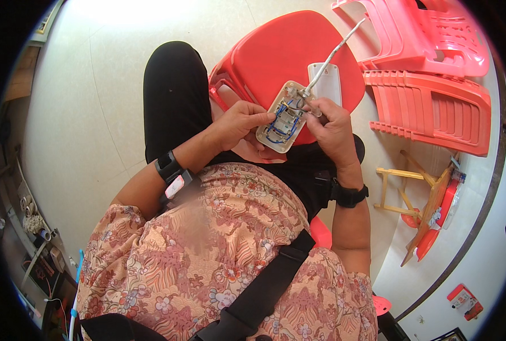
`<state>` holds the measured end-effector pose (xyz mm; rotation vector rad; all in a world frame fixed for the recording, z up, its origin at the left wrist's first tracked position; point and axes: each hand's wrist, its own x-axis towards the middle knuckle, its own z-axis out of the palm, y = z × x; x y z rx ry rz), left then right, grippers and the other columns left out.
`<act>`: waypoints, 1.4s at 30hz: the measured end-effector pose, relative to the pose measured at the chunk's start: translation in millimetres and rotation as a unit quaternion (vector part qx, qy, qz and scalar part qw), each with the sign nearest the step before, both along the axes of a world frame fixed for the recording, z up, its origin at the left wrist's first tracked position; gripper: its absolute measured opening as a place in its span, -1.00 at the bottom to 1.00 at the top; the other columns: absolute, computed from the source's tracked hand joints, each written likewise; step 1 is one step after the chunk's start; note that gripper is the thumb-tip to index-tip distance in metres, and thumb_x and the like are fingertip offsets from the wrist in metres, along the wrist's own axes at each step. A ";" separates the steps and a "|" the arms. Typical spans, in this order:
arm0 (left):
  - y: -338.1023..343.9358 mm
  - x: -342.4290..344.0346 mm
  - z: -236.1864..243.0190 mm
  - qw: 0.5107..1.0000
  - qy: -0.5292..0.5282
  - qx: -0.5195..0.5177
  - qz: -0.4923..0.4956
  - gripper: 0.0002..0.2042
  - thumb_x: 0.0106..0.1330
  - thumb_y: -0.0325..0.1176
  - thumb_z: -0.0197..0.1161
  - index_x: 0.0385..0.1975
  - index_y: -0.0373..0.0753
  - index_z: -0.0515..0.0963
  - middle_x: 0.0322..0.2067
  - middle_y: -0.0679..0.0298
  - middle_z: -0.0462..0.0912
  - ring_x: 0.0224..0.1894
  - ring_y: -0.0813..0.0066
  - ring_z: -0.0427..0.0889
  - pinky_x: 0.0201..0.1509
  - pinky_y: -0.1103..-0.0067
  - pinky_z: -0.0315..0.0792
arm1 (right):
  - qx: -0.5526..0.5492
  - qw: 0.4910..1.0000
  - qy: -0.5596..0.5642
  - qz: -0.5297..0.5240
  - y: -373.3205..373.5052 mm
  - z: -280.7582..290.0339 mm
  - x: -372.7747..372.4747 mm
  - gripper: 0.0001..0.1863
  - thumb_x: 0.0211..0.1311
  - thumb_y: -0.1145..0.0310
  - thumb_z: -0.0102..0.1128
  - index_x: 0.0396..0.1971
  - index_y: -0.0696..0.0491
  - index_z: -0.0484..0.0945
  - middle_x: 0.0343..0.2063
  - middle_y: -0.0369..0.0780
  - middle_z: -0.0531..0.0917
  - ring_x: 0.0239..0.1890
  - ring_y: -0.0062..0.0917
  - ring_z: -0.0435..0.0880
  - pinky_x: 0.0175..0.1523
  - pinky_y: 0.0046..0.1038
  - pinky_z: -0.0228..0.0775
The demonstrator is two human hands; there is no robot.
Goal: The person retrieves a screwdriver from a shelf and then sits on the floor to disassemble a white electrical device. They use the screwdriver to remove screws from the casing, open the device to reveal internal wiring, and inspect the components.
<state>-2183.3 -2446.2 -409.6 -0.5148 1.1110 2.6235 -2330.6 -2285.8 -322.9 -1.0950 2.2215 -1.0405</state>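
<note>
An opened power strip [281, 122], cream-coloured with blue wires inside, is held over my lap and the edge of a red plastic stool [281, 45]. My left hand [243, 126] grips its left side, thumb on the rim and fingers beneath. A white cable [333, 57] leaves its upper end and points up to the right. My right hand [331, 128] is closed at the casing's right edge, near the cable's inner end. Something small and dark shows between its fingers, too hidden to name. Behind the cable, a white cover [328, 85] lies on the stool.
Pink plastic chairs [429, 108] stand at the upper right. Below them, a folding wooden stool [403, 182] is near the wall. Along the left side are shelves with cords and assorted items [34, 221]. A pale tiled floor [113, 85] surrounds my legs.
</note>
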 end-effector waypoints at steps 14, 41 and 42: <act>-4.0 0.8 -0.1 0.999 0.002 0.039 -0.006 -0.65 0.42 -0.19 0.12 -0.13 -0.44 0.56 -0.34 0.15 0.69 -0.41 0.48 0.70 -0.47 0.58 0.65 | -0.062 0.988 -0.088 -0.114 4.0 -4.0 -2.8 -0.94 0.15 0.57 0.24 -0.36 0.20 0.59 -0.62 -0.46 0.44 -0.56 -0.84 0.29 -0.46 -0.67 0.17; -8.9 1.5 -9.5 0.993 0.027 0.115 -0.020 -0.61 0.42 -0.18 0.11 -0.07 -0.48 0.52 -0.29 0.08 0.70 -0.39 0.43 0.72 -0.45 0.59 0.67 | -0.072 0.987 -0.088 -0.109 4.1 -3.6 -0.9 -0.96 0.14 0.58 0.25 -0.39 0.17 0.61 -0.64 -0.49 0.39 -0.56 -0.85 0.25 -0.47 -0.68 0.12; -8.8 1.6 -9.2 0.993 0.025 0.112 -0.020 -0.61 0.42 -0.18 0.11 -0.07 -0.47 0.52 -0.29 0.08 0.70 -0.39 0.43 0.72 -0.45 0.59 0.67 | -0.071 0.987 -0.089 -0.110 4.3 -3.3 -0.7 -0.96 0.14 0.58 0.25 -0.39 0.17 0.61 -0.64 -0.49 0.39 -0.56 -0.85 0.26 -0.47 -0.69 0.13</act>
